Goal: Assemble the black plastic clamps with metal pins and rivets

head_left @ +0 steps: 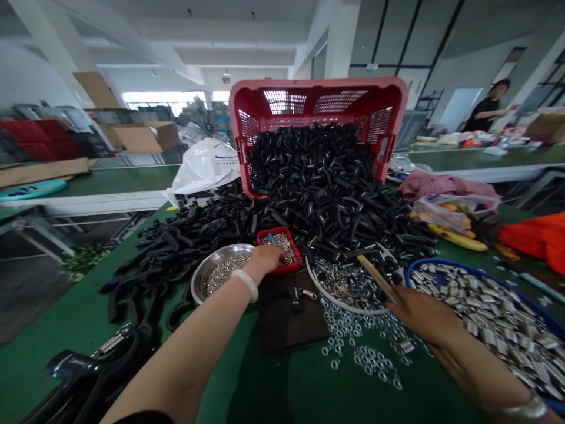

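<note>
My left hand (267, 258) reaches into a small red tray (292, 268) of small metal pins; its fingertips are down among the pins and too small to make out. A blue item (272, 239) lies in that tray. My right hand (421, 312) is wrapped round the wooden handle of a hammer (375, 275), whose head rests over a white-rimmed basin (344, 306) of metal parts. Between my hands lies a dark square block (286, 330) with a small black part (295, 300) and a spring (308, 294) on it.
A tipped red crate (318, 87) spills black plastic parts (309, 171). A metal bowl (196, 282) holds small pins, a blue basin (412, 265) holds springs. Loose nuts (339, 327) lie in front. Bananas (457, 237) sit right. A person (485, 112) is at the back right.
</note>
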Tool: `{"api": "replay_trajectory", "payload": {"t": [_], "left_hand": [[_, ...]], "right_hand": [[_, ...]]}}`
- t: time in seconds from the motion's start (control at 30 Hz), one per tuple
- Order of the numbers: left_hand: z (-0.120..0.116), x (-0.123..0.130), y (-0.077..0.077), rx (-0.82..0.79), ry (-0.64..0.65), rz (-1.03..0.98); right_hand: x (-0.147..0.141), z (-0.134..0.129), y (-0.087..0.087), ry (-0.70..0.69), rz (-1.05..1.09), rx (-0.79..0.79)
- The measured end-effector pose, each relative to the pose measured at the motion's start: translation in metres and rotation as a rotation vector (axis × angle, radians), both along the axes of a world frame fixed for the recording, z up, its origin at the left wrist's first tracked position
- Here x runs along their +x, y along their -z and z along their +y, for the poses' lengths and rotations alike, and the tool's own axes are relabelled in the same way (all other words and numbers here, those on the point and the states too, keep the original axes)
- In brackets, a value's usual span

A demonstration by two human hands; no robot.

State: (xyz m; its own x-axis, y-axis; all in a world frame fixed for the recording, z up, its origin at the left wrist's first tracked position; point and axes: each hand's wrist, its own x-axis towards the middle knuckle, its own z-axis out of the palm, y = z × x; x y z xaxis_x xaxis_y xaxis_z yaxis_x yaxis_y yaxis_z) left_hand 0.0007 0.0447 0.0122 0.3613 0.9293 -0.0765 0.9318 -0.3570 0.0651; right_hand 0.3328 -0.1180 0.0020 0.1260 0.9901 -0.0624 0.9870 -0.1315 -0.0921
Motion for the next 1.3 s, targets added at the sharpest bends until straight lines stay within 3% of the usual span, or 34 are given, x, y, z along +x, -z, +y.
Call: {"api": "replay_trajectory", "payload": {"t": [0.17, 0.33, 0.43, 0.53, 0.63, 0.73, 0.87, 1.07, 1.17, 1.3], "left_hand": [[-0.003, -0.004, 0.01, 0.052, -0.07, -0.088], [-0.005, -0.016, 0.009, 0.107, -0.136, -0.248], [-0.012, -0.015, 0.006, 0.112, -0.123, -0.335], [-0.034, -0.009, 0.003, 0.05, -0.02, -0.375], [-0.062, -0.003, 0.002, -0.02, 0.099, -0.302], [-0.077, 0.002, 0.003, -0.028, 0.083, -0.225], [-0.076, 0.008, 0.009, -0.007, 0.041, -0.213], [-0.077, 0.01, 0.018, 0.06, 0.119, -0.264], [-0.084, 0.01, 0.02, 0.126, 0.168, -0.268], [-0.092, 0.008, 0.02, 0.177, 0.177, -0.283]], "right_hand": [[0.004, 0.0, 0.007, 0.133, 0.317, 0.046], [-0.01, -0.006, -0.002, 0.289, 0.718, 0.284], [-0.039, -0.02, -0.011, 0.241, 1.147, 0.24], [-0.067, -0.033, -0.014, 0.168, 1.353, 0.141], [-0.081, -0.039, -0.006, 0.137, 1.334, 0.101], [-0.086, -0.042, 0.006, 0.151, 1.297, 0.075], [-0.084, -0.046, 0.016, 0.164, 1.28, 0.073], [-0.079, -0.057, 0.015, 0.146, 1.172, 0.084], [-0.078, -0.06, 0.01, 0.111, 1.015, 0.103], [-0.083, -0.06, 0.002, -0.122, 0.646, 0.236]]}}
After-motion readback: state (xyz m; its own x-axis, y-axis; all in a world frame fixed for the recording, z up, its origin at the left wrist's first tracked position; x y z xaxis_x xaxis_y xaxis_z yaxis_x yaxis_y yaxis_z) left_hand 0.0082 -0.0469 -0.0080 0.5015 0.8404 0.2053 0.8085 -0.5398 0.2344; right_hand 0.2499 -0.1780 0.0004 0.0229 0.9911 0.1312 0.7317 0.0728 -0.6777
